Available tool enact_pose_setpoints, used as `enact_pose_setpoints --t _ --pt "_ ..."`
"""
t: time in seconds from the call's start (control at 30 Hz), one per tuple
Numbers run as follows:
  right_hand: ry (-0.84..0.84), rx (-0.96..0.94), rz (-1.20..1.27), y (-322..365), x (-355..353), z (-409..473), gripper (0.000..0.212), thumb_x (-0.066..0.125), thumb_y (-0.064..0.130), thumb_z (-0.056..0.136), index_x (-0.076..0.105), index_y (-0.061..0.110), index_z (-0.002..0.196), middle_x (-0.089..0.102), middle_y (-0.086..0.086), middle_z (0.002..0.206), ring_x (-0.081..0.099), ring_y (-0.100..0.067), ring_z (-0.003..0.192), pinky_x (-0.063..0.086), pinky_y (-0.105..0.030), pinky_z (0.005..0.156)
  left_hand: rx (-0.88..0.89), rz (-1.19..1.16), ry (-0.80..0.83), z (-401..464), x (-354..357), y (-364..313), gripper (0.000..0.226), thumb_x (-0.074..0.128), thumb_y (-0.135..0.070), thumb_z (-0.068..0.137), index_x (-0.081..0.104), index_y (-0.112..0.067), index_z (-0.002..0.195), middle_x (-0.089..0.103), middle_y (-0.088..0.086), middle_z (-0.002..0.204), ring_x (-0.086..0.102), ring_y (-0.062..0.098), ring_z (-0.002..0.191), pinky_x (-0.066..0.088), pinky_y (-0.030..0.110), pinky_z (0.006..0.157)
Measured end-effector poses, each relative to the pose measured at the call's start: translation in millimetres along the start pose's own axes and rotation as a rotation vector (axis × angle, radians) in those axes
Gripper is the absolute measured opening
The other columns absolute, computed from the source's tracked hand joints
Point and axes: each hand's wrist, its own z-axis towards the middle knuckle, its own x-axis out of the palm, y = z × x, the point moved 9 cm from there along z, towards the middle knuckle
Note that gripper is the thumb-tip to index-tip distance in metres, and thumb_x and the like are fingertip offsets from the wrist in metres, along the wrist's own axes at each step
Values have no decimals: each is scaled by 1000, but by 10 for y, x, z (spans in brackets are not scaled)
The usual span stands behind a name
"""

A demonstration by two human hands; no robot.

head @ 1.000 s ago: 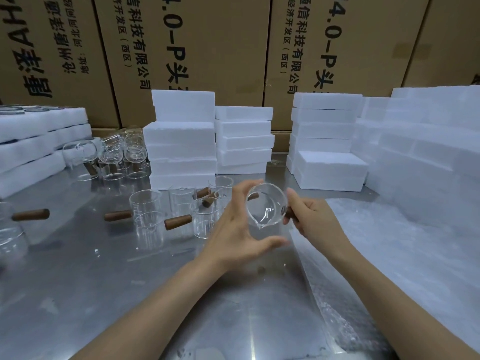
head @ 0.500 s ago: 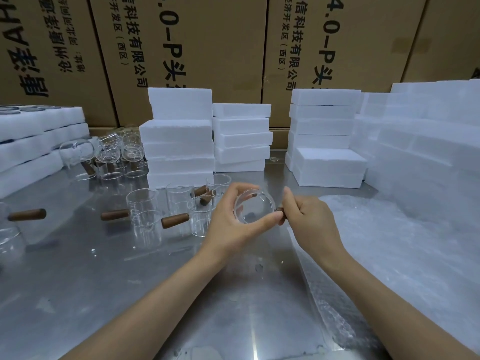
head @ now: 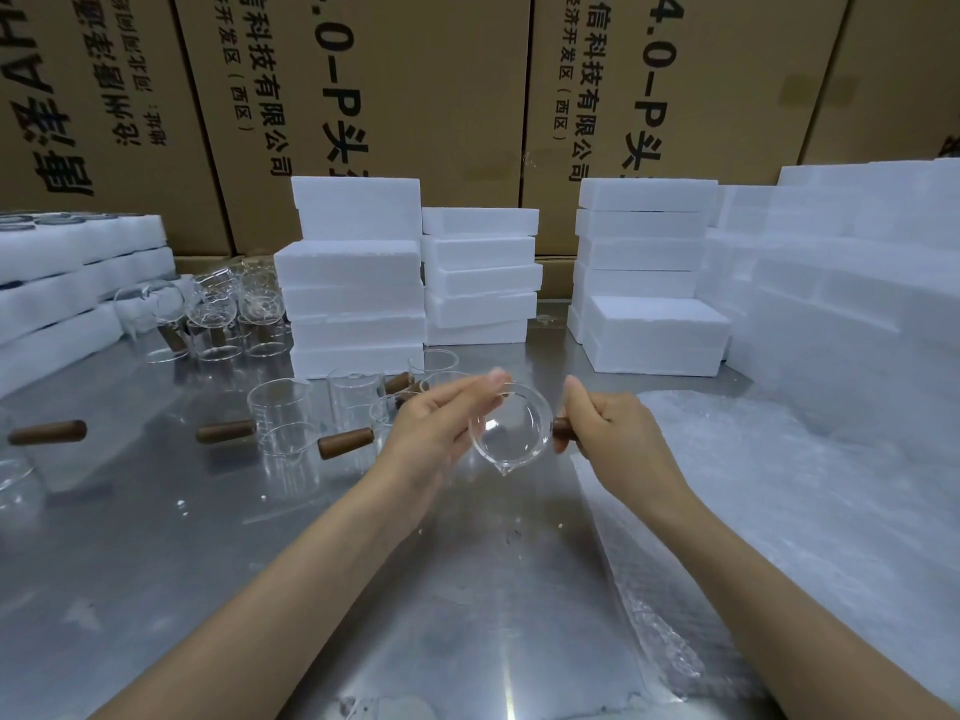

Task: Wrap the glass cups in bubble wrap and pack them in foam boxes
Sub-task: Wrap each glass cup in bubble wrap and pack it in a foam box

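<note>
A clear glass cup (head: 511,431) with a pour spout and a brown wooden handle is held above the steel table, its mouth turned toward me. My right hand (head: 605,423) grips the wooden handle. My left hand (head: 441,423) holds the cup's rim and left side with curled fingers. A sheet of bubble wrap (head: 779,501) lies on the table to the right. White foam boxes (head: 358,304) stand stacked behind.
Several more glass cups with wooden handles (head: 283,428) stand left of my hands, others (head: 218,319) farther back left. More foam stacks (head: 480,275) (head: 649,283) line the back; foam pieces (head: 62,298) lie at left. Cardboard cartons (head: 415,96) form the back wall.
The cup has been turned in my hands, so its spout now points down toward me. My left fingers have shifted along the rim. Both hands stay at the same spot.
</note>
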Motion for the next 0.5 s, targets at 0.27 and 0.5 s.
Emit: enact_pose_setpoints --t 0.27,0.5 --pt "50 136 122 -120 -14 29 59 35 32 99 58 8 50 58 10 45 37 -3 35 32 -20 50 -55 -86 292 -15 71 -26 53 64 -15 77 58 -8 129 62 1 131 52 9 127 39 24 107" --pt "43 145 69 -148 -19 20 61 33 32 99 56 11 46 45 9 33 33 -5 31 30 -16 43 30 136 319 -35 123 -66 62 78 -11 68 58 -20 126 62 -10 129 50 3 126 48 17 94"
